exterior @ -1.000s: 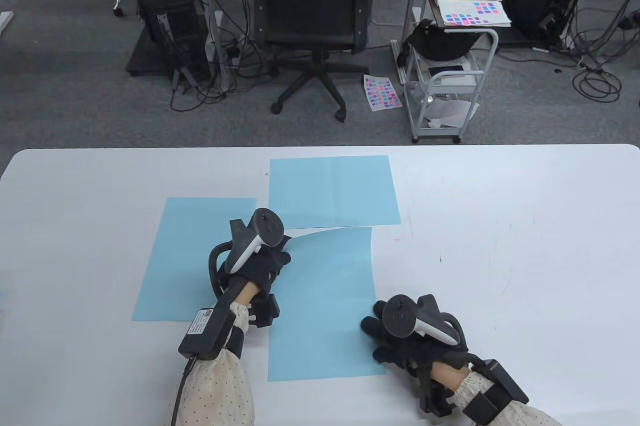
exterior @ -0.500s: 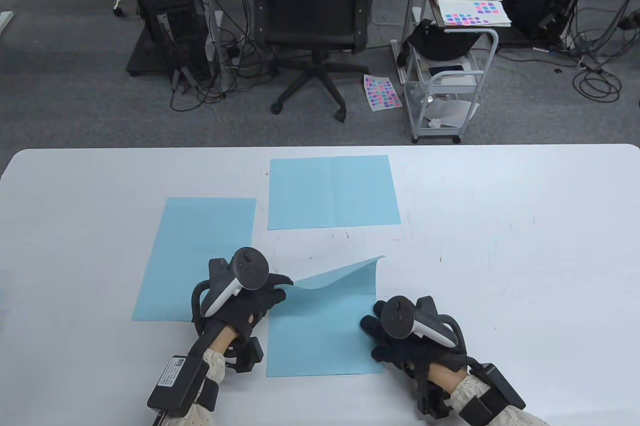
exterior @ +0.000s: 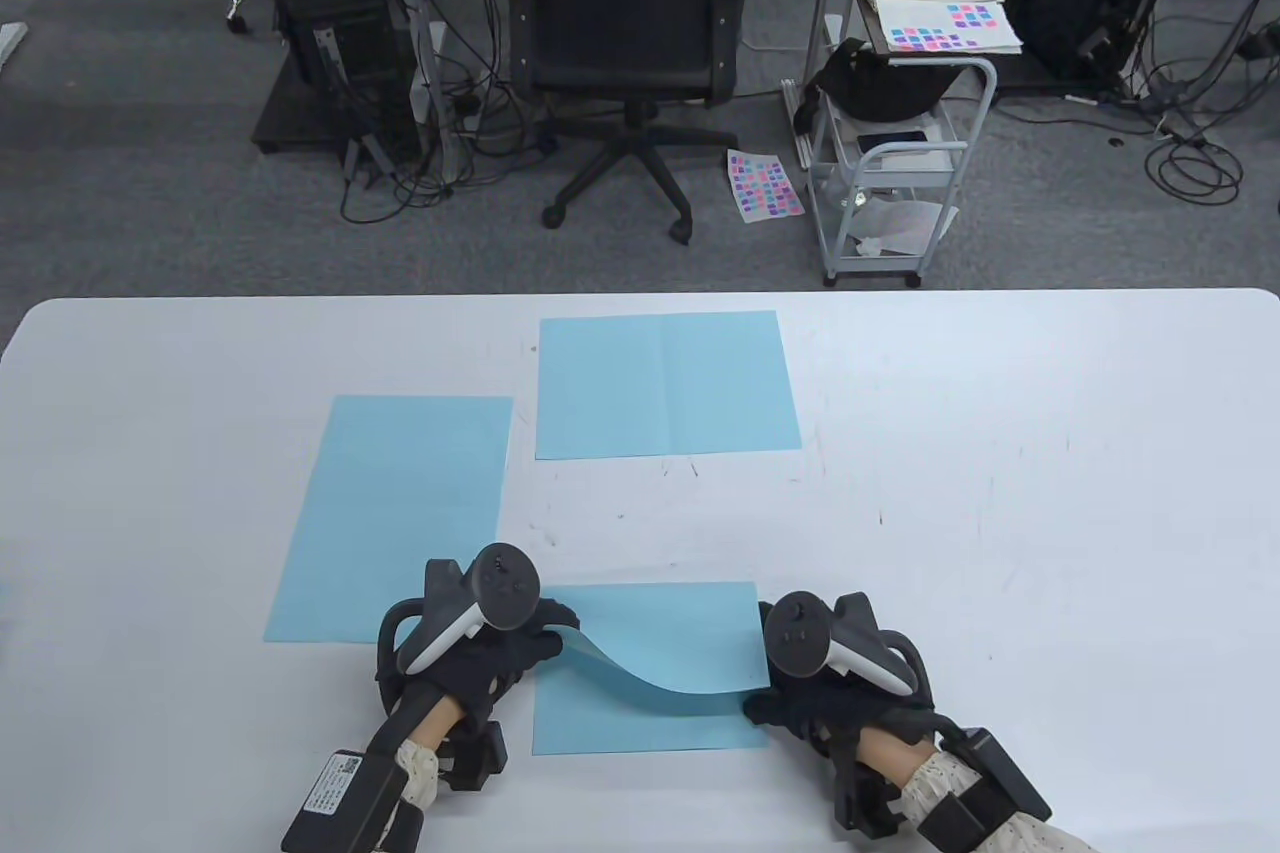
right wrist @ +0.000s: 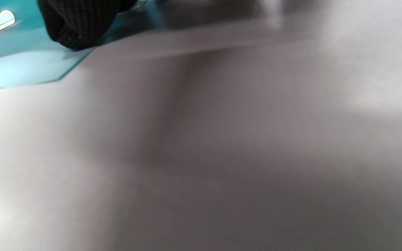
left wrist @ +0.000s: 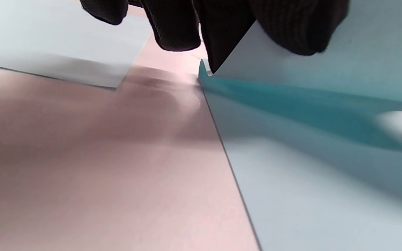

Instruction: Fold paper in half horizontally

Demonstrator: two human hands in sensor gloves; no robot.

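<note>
Sheet half-folded, far edge not yet matched to near edge.
Sheet (exterior: 650, 628) lies at near-centre of surface (exterior: 1000, 493), long axis L–R. Its far-left corner is pinched by L hand (exterior: 490, 643), flap arched over; R hand (exterior: 830, 683) presses the near-right corner. Near edge lies just toward the person; room is left there.

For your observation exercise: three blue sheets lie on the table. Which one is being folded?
The nearest blue sheet, between the left hand and right hand: its far half curls over, while the other two lie flat.
</note>
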